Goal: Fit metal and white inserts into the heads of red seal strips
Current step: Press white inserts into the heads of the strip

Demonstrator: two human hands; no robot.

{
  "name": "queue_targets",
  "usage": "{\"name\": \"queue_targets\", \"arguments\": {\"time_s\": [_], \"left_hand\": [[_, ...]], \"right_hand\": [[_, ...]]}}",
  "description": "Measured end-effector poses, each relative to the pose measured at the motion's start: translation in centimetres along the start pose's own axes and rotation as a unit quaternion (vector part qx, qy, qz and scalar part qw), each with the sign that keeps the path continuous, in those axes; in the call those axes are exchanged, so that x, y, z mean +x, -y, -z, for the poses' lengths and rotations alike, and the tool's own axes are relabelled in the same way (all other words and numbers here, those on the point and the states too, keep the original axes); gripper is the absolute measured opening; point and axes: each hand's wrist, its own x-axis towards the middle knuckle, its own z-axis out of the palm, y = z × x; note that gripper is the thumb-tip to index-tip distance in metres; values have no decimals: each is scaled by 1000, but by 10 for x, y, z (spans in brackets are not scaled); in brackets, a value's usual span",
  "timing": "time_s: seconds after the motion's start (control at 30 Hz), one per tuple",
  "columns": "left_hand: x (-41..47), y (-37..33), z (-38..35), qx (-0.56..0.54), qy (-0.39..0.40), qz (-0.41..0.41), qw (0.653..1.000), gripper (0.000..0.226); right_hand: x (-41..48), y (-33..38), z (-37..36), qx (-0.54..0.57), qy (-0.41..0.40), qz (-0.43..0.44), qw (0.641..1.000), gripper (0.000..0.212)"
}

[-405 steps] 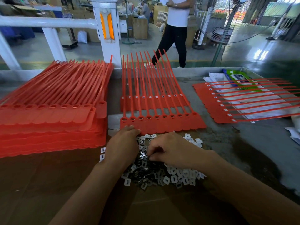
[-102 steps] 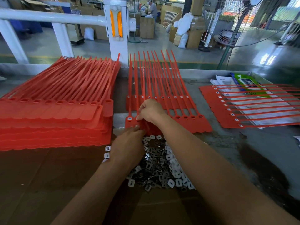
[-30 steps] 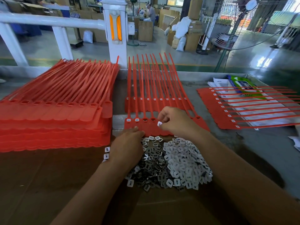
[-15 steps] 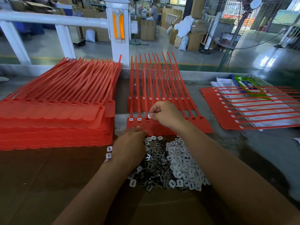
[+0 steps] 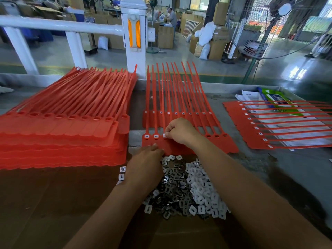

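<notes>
A sheet of joined red seal strips (image 5: 224, 146) lies in front of me, heads toward me. White inserts sit in its two leftmost heads (image 5: 150, 136). My right hand (image 5: 181, 131) pinches a white insert (image 5: 164, 135) at the third head. Several heads to the right are open holes (image 5: 216, 136). My left hand (image 5: 145, 166) rests palm down at the sheet's near edge, over the left side of a heap of metal inserts (image 5: 172, 184) and white inserts (image 5: 203, 193); whether it holds anything is hidden.
A thick stack of red strip sheets (image 5: 59, 133) fills the left. Another sheet with inserts (image 5: 181, 114) lies under the working one. To the right lies a fitted sheet (image 5: 269, 126) over papers and a green packet (image 5: 274, 97). A white railing post (image 5: 133, 36) stands behind.
My right hand picked a white insert from the heap and carried it to the third head. The left hand stayed at the sheet's near edge.
</notes>
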Motion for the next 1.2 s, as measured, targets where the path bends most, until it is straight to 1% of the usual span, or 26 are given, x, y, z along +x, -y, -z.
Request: {"name": "queue_targets", "arguments": {"time_s": [0.1,0.2,0.3,0.47,0.6,0.73,0.83,1.03,1.2], "left_hand": [[0,1,-1,1,-7,-4,1000,44],[0,2,-1,4,-16,-10,1000,43],[0,2,-1,7,-14,-11,1000,43],[1,2,-1,9,-9,-15,1000,42],[0,3,0,6,-7,-20,1000,43],[1,2,0,8,-6,-19,1000,43],[0,2,0,9,-5,-20,1000,42],[0,1,1,9,-5,-21,1000,42],[0,1,0,5,-5,-15,1000,42]], "right_hand": [[1,1,-1,-35,0,7,999,8],[2,2,-3,-38,-14,-2,999,20],[4,2,-4,-33,-35,-5,999,27],[9,6,-2,-26,-12,-26,999,19],[11,6,-1,-15,-3,-38,999,20],[11,4,-3,-11,-6,-34,999,22],[12,3,-3,-8,-9,-33,999,19],[10,2,-3,-4,-11,-27,1000,24],[2,-1,-2,-2,-13,-11,1000,16]]}}
